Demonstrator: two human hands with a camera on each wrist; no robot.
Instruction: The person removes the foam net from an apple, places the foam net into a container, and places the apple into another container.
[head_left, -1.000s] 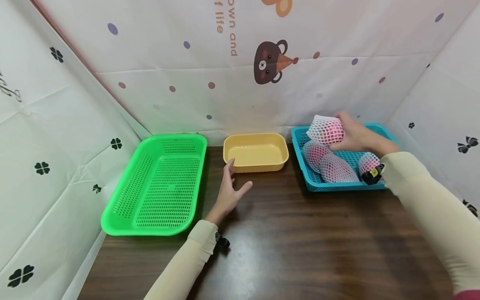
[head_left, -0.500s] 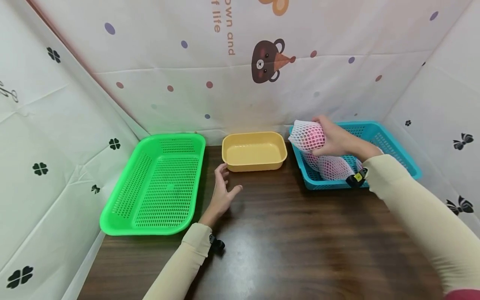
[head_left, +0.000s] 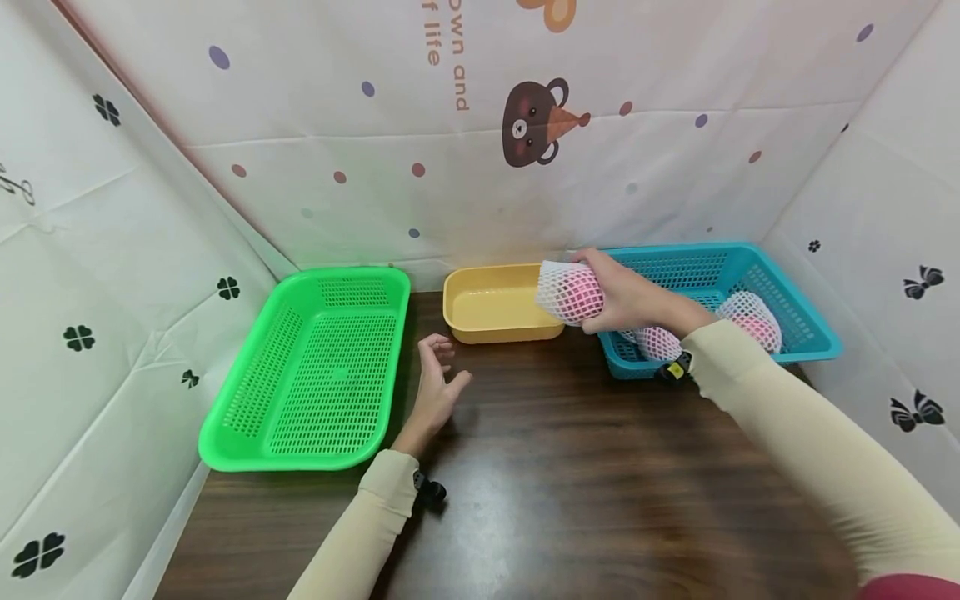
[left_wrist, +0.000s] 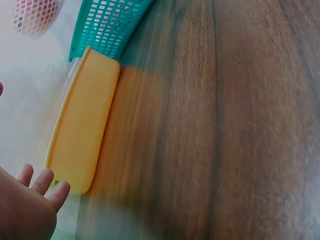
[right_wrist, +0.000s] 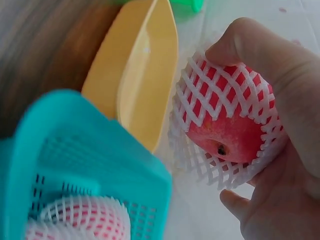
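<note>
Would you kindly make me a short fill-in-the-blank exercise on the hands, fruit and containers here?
1. The person's ____ hand holds a fruit.
2. The netting around that fruit is coloured ____.
3. The left hand is holding ____.
4. The yellow tray stands between the blue basket and the ____ basket.

Missing words: right; white; nothing; green.

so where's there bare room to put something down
The widest bare patch is the table in front of the yellow tray, between the left hand and the right sleeve. The green basket is bare inside. It's crowded at the blue basket: netted fruit lies in it, and the right hand holds another fruit near the yellow tray's right end.
</note>
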